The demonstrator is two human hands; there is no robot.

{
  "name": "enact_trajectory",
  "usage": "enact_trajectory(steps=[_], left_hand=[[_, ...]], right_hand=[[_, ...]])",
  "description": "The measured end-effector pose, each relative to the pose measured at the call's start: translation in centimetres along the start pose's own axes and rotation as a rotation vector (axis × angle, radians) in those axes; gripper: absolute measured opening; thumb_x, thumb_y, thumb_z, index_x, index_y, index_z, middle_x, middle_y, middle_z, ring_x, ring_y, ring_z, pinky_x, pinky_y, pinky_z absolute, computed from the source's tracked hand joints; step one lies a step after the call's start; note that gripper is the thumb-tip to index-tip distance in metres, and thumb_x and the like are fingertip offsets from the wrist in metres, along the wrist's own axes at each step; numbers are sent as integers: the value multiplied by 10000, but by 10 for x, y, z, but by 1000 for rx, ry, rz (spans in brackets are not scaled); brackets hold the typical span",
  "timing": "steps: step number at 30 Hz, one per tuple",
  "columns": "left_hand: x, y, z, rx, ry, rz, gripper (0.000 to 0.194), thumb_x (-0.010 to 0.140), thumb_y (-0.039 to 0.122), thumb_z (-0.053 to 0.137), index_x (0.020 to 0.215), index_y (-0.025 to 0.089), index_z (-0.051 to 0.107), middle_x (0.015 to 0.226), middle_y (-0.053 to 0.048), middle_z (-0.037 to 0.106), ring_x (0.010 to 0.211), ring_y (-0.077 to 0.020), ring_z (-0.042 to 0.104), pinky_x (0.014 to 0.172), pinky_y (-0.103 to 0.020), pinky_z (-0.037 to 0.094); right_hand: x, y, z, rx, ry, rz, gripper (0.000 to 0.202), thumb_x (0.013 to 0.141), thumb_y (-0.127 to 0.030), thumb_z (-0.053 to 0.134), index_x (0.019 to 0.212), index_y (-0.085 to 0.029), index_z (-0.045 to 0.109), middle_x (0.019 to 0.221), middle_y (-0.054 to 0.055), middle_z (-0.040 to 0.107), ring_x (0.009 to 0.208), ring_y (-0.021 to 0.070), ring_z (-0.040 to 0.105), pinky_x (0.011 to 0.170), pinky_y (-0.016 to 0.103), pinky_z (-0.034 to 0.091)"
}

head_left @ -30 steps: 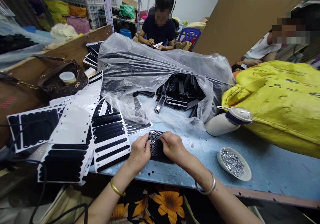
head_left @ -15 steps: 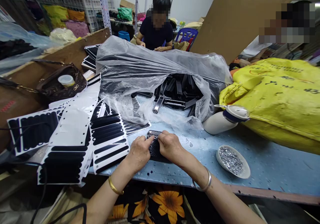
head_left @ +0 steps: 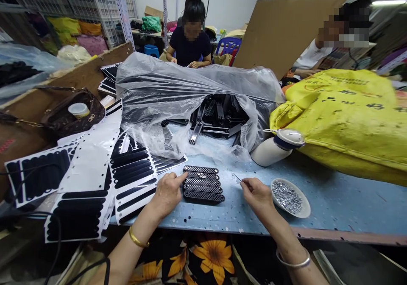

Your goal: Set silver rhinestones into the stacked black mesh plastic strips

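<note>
Several black strips with a textured, perforated-looking surface (head_left: pixel 203 188) lie side by side on the blue table in front of me. A few tiny silver pieces (head_left: pixel 202 175) rest on top of the upper strips. My left hand (head_left: pixel 167 195) holds nothing; its index finger stretches out and touches the left end of the strips, while the other fingers are loosely bent. To the right of the strips, my right hand (head_left: pixel 257 194) pinches a thin dark needle-like tool (head_left: pixel 237 177), its tip pointing up and left, apart from the strips. Beside that hand stands a white bowl (head_left: pixel 305 210) of small silver pieces.
Sheets of black stickers (head_left: pixel 132 183) are piled at the left, near a brown handbag (head_left: pixel 74 111). A clear plastic bag (head_left: pixel 152 81) of black parts lies behind. A white bottle (head_left: pixel 270 151) and a yellow sack (head_left: pixel 346 119) are at right. Two people sit beyond.
My right hand has moved right, off the strips, with the thin tool showing in it. My left index finger has shifted to the strips' left end. The view has turned slightly right.
</note>
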State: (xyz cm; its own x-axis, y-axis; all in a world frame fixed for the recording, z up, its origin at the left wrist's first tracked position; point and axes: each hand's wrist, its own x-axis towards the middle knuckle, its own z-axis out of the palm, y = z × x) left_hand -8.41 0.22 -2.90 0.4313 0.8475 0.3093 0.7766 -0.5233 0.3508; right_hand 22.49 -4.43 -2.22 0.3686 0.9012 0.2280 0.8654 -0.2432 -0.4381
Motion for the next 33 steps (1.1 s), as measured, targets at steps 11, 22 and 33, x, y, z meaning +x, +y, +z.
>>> enact_trajectory(steps=[11, 22, 33], left_hand=[[12, 7, -24, 4, -257, -105, 550, 851, 34, 437, 1319, 232, 646, 893, -94, 656, 869, -237, 652, 812, -363, 529], [12, 7, -20, 17, -61, -49, 426, 901, 128, 462, 1257, 210, 682, 802, -80, 668, 778, -221, 670, 725, -325, 521], [52, 52, -28, 102, -363, -32, 262, 961, 246, 456, 986, 187, 710, 968, -92, 734, 951, -261, 689, 775, -338, 473]], right_hand=[[1, 30, 8, -57, 65, 91, 372, 759, -351, 544, 999, -142, 736, 848, 67, 676, 675, 31, 507, 729, 175, 394], [-13, 11, -16, -75, 70, 10, 312, 809, -319, 529, 931, -152, 761, 843, 54, 701, 607, 3, 496, 655, 152, 362], [-3, -90, 15, -70, -254, -293, 293, 876, -316, 468, 951, -220, 734, 910, 6, 715, 745, -3, 577, 686, 132, 335]])
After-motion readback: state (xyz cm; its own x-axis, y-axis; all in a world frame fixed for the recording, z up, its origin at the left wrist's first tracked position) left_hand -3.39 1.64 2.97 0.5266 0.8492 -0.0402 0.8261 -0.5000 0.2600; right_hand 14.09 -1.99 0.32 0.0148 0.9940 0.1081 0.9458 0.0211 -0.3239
